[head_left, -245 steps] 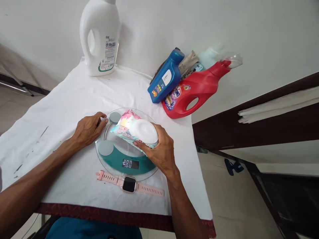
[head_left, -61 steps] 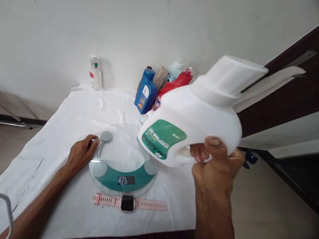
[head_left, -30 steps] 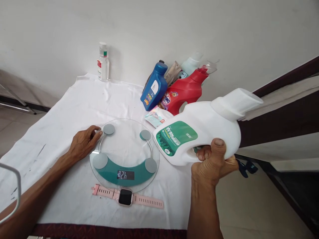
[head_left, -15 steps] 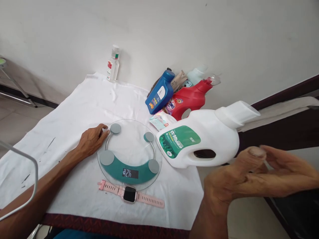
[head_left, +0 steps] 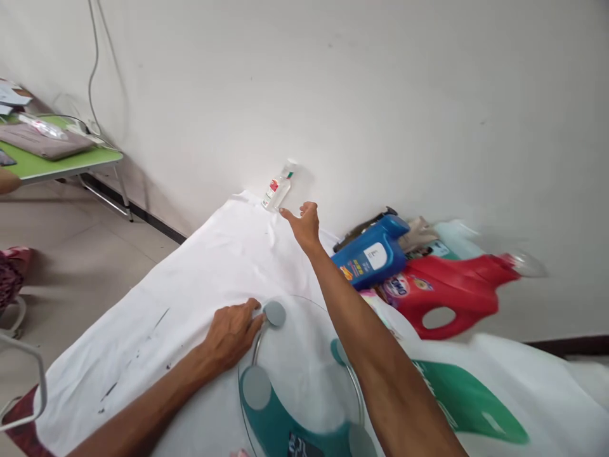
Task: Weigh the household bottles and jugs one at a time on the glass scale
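Note:
A round glass bathroom scale [head_left: 280,419] with teal trim and grey pads lies on the white cloth. My left hand [head_left: 233,333] rests at its left rim, fingertips at the upper pad with a gap between thumb and forefinger. My right hand [head_left: 304,225] is stretched forward across the scale, thumb and fingers apart, nothing in it. Just beyond its fingertips a small clear bottle [head_left: 278,187] with a white cap stands by the wall. Part of the scale is hidden under my right forearm. A sliver of pink strap [head_left: 240,453] shows at the bottom edge.
A blue bottle [head_left: 373,254] and a red detergent jug [head_left: 457,292] stand among other packs by the wall. A large white jug with a green label [head_left: 471,400] is in front. Left are a green folding table [head_left: 42,162] and part of another person [head_left: 12,273].
My right hand has swung from beside the white jug across the scale to near the clear bottle. The view has shifted left. My left hand stays at the scale's rim.

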Tool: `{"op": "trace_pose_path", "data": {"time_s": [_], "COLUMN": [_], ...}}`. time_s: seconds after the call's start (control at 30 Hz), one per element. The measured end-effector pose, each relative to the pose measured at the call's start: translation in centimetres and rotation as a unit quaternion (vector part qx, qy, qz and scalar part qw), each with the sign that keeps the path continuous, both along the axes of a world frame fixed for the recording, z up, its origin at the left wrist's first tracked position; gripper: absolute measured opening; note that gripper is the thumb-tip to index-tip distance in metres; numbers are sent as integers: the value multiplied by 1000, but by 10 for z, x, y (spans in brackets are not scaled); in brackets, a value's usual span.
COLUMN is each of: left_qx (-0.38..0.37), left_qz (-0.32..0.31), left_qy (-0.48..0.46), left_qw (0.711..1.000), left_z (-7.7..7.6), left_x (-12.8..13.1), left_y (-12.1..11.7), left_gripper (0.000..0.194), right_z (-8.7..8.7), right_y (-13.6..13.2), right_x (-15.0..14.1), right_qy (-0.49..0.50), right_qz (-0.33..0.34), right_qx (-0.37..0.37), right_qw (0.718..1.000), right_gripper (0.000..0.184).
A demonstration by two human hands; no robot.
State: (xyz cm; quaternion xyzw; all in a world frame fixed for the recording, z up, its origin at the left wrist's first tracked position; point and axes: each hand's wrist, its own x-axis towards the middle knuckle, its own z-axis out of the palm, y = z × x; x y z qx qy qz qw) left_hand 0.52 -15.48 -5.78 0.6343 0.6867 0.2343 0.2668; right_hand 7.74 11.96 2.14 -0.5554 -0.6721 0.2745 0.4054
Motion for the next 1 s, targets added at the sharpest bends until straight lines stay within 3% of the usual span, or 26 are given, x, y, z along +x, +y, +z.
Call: {"op": "trace_pose_path", "data": {"time_s": [0.2, 0.33, 0.5, 0.77, 1.0], "left_qx": [-31, -31, -21, -7, -3], "left_qz": [24, 32, 28, 32, 23], "left_qy": [-60, -80, -71, -75, -36], "left_qw": [997, 996, 997, 997, 999], "left_z": [-2, -6, -8, -11, -9], "left_x": [6, 8, 8, 5, -2], "left_y": [7, 8, 6, 6, 4], "left_gripper": [30, 28, 22, 25, 28], "right_z": [-19, -31, -48, -64, -54], "right_y": [80, 118, 146, 151, 109], "right_x": [-57, -76, -89, -88, -43], "right_qy": [27, 29, 30, 41, 8], "right_qz": [-60, -82, -92, -87, -44], "right_qx": [-28, -34, -40, -12, 24], "right_qw": [997, 996, 995, 995, 999], "right_gripper": [92, 85, 71, 62, 55]}}
